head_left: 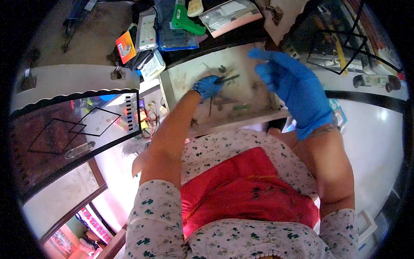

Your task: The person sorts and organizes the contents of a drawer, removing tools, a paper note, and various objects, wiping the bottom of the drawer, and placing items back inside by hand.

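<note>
My left hand (208,86), in a blue glove, reaches into an open drawer (172,88) with its fingers closed around several thin, stick-like items (228,78). Their exact kind is too small to tell. A small dark object (222,68) lies just beyond the fingers. Beside the hand, a green strip (242,107) and other small pieces rest on the drawer's stained pale bottom. Raised above the right side of the drawer is my right hand (293,82), also gloved in blue. Its fingers are bent but apart, slightly blurred, with nothing visible in them.
Behind the drawer, a surface holds a green gun-shaped tool (185,19), a white remote control (147,32), an orange packet (126,46) and a clear-windowed package (230,17). Cabinet doors with glass stand open at left (82,125) and right. Wires (151,118) hang left of the drawer.
</note>
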Demonstrator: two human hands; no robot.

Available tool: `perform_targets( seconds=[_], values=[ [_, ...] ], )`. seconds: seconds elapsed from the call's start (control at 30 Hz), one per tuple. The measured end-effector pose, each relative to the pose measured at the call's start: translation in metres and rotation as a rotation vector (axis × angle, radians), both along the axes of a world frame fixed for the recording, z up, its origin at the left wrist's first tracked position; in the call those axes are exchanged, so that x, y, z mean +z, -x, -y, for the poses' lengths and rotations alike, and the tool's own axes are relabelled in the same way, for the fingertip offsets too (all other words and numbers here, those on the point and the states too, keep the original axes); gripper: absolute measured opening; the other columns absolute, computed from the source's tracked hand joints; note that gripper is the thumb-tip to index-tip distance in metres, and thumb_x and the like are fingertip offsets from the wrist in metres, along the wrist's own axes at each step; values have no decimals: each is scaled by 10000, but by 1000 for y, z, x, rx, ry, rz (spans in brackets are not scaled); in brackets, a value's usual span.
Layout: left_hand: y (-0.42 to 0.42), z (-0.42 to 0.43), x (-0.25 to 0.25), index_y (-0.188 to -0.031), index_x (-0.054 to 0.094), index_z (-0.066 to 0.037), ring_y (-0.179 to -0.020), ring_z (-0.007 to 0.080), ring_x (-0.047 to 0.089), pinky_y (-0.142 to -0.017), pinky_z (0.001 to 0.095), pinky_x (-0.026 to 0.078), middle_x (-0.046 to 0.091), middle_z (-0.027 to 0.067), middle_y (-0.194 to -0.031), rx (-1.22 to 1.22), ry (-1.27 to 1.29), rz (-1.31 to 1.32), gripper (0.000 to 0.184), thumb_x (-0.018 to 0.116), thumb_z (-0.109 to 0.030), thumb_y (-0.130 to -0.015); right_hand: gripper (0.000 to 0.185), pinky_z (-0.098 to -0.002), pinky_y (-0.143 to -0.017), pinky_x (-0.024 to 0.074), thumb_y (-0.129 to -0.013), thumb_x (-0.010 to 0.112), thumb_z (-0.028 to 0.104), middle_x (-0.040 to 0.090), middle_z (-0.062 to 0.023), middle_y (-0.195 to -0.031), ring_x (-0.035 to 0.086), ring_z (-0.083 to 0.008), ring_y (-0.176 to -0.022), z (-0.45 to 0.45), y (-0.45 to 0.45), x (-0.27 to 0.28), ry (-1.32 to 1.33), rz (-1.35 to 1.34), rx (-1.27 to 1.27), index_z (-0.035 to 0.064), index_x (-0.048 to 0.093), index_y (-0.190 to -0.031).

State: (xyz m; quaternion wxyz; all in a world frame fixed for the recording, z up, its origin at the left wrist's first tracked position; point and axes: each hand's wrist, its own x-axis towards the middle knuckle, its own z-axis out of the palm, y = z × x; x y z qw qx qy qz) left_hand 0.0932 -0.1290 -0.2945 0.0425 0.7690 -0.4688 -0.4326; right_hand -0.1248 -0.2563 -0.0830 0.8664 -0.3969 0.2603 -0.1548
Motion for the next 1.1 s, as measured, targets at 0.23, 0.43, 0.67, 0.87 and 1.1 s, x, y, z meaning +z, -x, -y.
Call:
perform_targets(
  seconds=[0.23, 0.43, 0.67, 0.87, 1.1],
  values=[
    [13, -27, -25, -956, 568, -78, -775, 312, 602, -729, 413, 462, 599, 152, -928, -401, 242, 339, 272, 392, -247, -837, 295, -179, -660, 416, -874, 411, 234, 607, -52, -985, 556, -88, -781, -1, -6, -1, -8, -3, 15, 53, 555, -1057],
    [39, -15, -20, -934, 578, -76, -788, 299, 603, -728, 406, 463, 613, 156, -875, 525, -260, -181, 325, 395, -324, -830, 279, -202, -703, 449, -878, 410, 184, 569, -107, -1059, 567, -125, -820, 0, -10, -7, -41, 26, 18, 4, 530, -1055],
    [-8, -20, -14, -905, 574, -76, -733, 291, 589, -718, 391, 453, 603, 151, -833, -326, -43, 169, 281, 425, -301, -828, 309, -169, -643, 408, -886, 379, 224, 612, -26, -960, 555, -83, -782, -5, -13, 3, 28, -27, 17, 50, 554, -1072],
    [13, -9, 31, -861, 575, -48, -628, 154, 503, -615, 306, 428, 577, 53, -742, 143, -10, -400, 285, 582, -316, -765, 299, -229, -777, 456, -889, 392, 180, 535, -140, -1121, 553, -154, -893, -3, -11, -2, 42, -6, 56, -27, 514, -1066],
    [31, 37, 106, -851, 596, -58, -520, 79, 441, -457, 206, 353, 558, 16, -692, 293, 124, -611, 328, 585, -374, -761, 301, -191, -720, 405, -858, 435, 254, 610, -31, -895, 548, -82, -803, -2, -10, -23, 301, -251, -207, 88, 575, -1067]
  ],
)
